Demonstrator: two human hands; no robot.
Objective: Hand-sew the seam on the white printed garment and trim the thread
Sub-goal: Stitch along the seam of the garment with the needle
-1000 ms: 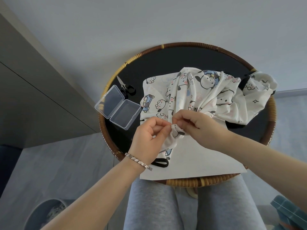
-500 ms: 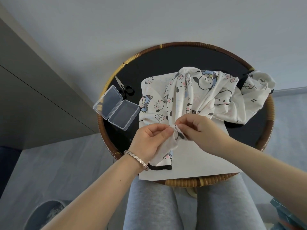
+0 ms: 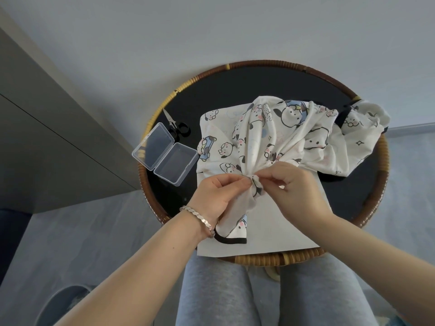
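Since a second earlier, the white cartoon-printed garment point(image 3: 294, 130) had bunched tighter. The left hand point(image 3: 217, 196) and right hand point(image 3: 297, 187) each pinched its gathered fold above the round, black, rattan-rimmed surface point(image 3: 235, 90).

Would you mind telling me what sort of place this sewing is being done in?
Probably a room at home: a round rattan-rimmed table holding the printed garment, a plain wall behind it, and a grey floor.
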